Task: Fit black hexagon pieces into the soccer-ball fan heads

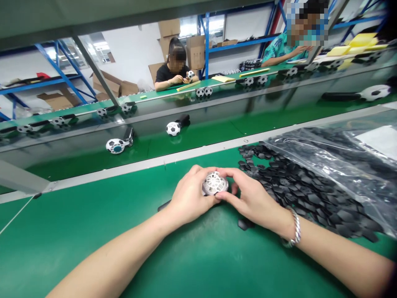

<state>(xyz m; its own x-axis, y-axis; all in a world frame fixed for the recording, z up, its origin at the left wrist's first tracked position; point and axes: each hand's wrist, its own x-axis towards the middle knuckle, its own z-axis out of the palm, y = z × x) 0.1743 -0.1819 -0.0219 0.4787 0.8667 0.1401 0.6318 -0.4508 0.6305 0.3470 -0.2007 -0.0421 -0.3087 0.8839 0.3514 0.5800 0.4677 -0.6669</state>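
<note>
A small fan [214, 183] with a round white grille is held low over the green tabletop between both my hands. My left hand [190, 196] wraps round its left side, thumb at the near edge. On the other side, the thumb and fingers of my right hand [251, 200] pinch the rim. A black piece [163, 205], perhaps the fan's handle, shows under my left wrist. One loose black plastic piece [245, 224] lies beneath my right hand. The fan's underside is hidden.
Right of my hands spreads a heap of black plastic pieces [297, 186] beside a clear plastic bag [347, 153]. Beyond a metal edge, football-patterned fans [173, 128] lie on a green conveyor [217, 132]. Two co-workers [173, 68] sit across it. A metal post [21, 176] stands left.
</note>
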